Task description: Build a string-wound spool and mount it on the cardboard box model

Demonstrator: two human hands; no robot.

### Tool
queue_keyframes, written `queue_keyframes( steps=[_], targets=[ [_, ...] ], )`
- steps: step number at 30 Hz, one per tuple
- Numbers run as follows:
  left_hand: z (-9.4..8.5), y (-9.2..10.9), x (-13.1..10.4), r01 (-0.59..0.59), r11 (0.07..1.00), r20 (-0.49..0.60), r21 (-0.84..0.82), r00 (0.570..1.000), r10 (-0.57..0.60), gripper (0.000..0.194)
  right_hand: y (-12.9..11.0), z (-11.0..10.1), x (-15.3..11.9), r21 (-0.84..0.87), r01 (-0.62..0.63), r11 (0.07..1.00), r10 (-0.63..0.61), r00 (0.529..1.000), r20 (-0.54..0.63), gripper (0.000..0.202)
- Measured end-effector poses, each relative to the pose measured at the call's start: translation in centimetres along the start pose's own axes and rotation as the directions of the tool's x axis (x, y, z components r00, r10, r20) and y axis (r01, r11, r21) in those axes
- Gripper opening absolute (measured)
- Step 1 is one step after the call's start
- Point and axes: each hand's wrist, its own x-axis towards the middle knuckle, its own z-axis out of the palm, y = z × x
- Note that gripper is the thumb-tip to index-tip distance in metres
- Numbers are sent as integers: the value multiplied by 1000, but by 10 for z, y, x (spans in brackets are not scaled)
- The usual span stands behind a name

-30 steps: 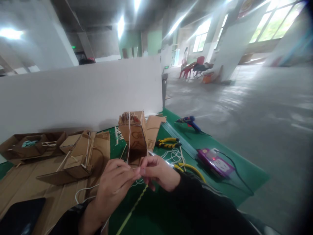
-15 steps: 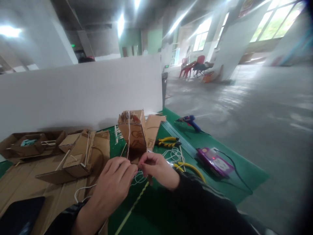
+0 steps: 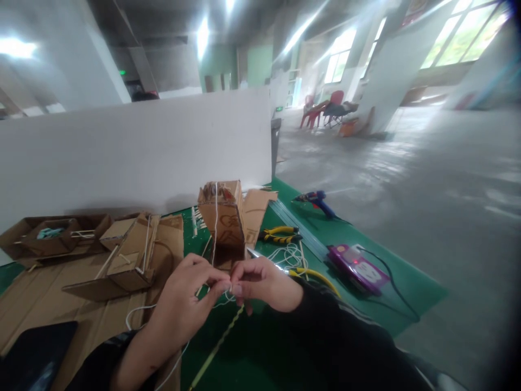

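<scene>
My left hand [image 3: 189,296] and my right hand [image 3: 262,285] meet fingertip to fingertip just in front of a cardboard box [image 3: 222,217]. Both are closed in a pinch on white string [image 3: 215,239], which hangs down the box front to the fingers. More of the string loops below the fingertips and trails left past my left wrist; what exactly lies between the fingers is partly hidden. Beneath my right hand lies a yellow-handled tool [image 3: 323,279] with a pointed metal end. A yellow twisted strip [image 3: 220,347] runs toward me from under the fingers.
Yellow-black pliers [image 3: 280,234], a tangle of string [image 3: 291,255], a blue glue gun [image 3: 315,203] and a purple power strip [image 3: 358,269] lie right on the green table. Cardboard pieces [image 3: 109,282] and a dark flat object [image 3: 38,353] occupy the left. Behind stands a white panel [image 3: 134,152].
My left hand has turned, with its thumb now showing against the right fingertips. More string shows trailing beneath my left wrist. My right hand still pinches in nearly the same place.
</scene>
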Motion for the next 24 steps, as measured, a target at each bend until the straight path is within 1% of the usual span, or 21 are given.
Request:
queue_keyframes(
  steps=[2,4,6,8,11,13,16,19,24],
  targets=[
    [-1,2,-1,112,990,7,-88,994,-111,13,2,2,0,18,36,999,-36,999,-11,30],
    [-1,3,-2,139,978,-9,-155,990,-142,12,4,4,1,29,60,998,-59,998,-18,29],
    [-1,2,-1,81,984,-33,-157,996,-87,13,5,5,1,38,69,997,-68,997,-24,29],
    [-1,0,0,-38,994,-62,-100,998,32,13,6,5,2,48,79,996,-78,996,-33,30],
    [-1,0,1,-199,980,-98,9,975,199,14,8,3,2,65,95,993,-93,995,-44,31],
    [-2,1,1,-250,967,-96,56,962,254,17,9,2,3,71,103,992,-100,994,-48,31],
    [-1,4,1,-262,962,-84,76,960,268,15,10,0,3,62,108,992,-104,993,-59,32],
    [-1,6,1,-263,961,-107,81,957,271,9,11,0,4,42,111,993,-108,991,-78,32],
    [2,5,0,-239,968,-139,74,959,247,11,9,2,3,0,124,992,-123,988,-96,32]
  ],
)
